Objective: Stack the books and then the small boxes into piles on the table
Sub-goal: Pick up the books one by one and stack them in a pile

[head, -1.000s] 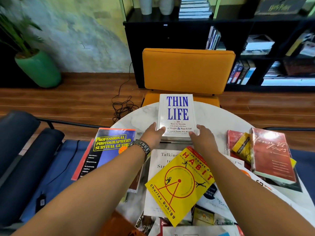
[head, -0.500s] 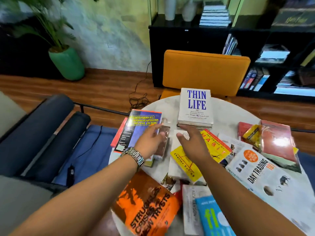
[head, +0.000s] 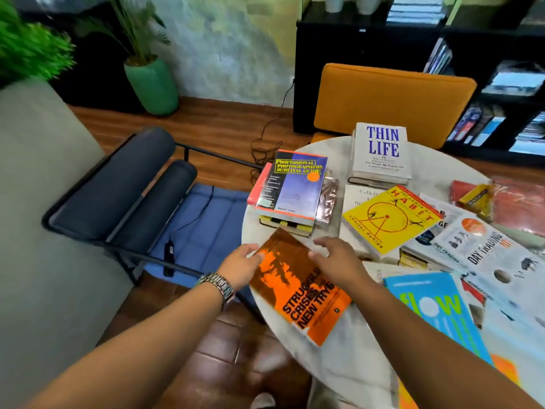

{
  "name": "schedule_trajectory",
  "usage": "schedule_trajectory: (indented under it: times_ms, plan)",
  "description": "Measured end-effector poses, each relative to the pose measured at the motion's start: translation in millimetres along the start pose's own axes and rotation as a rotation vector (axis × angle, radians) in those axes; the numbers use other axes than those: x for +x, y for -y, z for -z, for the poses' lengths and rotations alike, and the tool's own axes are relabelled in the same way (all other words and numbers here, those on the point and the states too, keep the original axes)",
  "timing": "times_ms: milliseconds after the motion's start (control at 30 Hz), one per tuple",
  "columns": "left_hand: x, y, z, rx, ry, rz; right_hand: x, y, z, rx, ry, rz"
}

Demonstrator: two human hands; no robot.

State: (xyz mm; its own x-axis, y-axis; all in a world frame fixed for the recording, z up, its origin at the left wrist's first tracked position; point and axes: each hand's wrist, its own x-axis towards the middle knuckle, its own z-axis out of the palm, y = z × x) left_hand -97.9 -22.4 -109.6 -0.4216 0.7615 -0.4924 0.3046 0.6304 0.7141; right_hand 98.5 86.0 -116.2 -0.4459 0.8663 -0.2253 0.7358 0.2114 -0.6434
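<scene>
A round white marble counter stands on a brown floor, ringed by an orange chair, a black bookshelf and a dark blue lounge chair. The orange book, titled in black block letters, lies flat at the near left edge of the counter, its cover facing up and its length angled toward the counter's middle. The left hand sits at the book's far left corner, fingers loosely curled with the tips touching the cover edge; a metal watch is on that wrist. The right hand lies over the book's far right edge, fingers spread and slightly bent; whether they press on the cover or hover just above it cannot be told. Just beyond the book, a blue photographer's guide tops a short pile of books. Farther back, the white "Thin for Life" book rests on another pile near the orange chair. To the right of centre, the yellow "Habit" book lies tilted across a white book. Near the right arm, a blue "Flow" book lies flat; the white "Day Trading" book and red books are scattered behind it. A green plant pot stands by the wall.
</scene>
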Motion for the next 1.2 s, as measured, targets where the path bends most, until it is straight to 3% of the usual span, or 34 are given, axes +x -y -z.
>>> schedule_trajectory:
  times_ms: [200, 367, 667, 733, 833, 900, 967, 1200]
  plan:
    - [-19, 59, -6, 0.015, 0.136, 0.135, -40, -16, -54, -0.545, 0.282, 0.050]
    - [-30, 85, -15, -0.039, 0.278, 0.268, -64, -22, -87, -0.601, 0.281, 0.039]
    - [-45, 87, -42, -0.342, 0.360, 0.392, -87, 10, -102, -0.554, 0.292, 0.008]
    - [-41, 93, -41, -0.351, 0.308, 0.405, -88, 13, -94, -0.480, 0.201, 0.015]
    - [-45, 100, -39, -0.385, 0.329, 0.429, -83, 3, -83, -0.393, 0.015, -0.193]
    - [-54, 103, -42, -0.432, 0.403, 0.457, -83, -6, -84, -0.351, 0.022, -0.324]
    - [-62, 105, -47, -0.479, 0.454, 0.461, -85, -7, -88, -0.345, 0.028, -0.333]
    - [-75, 107, -36, -0.655, 0.340, 0.381, -82, 5, -89, -0.095, 0.090, -0.366]
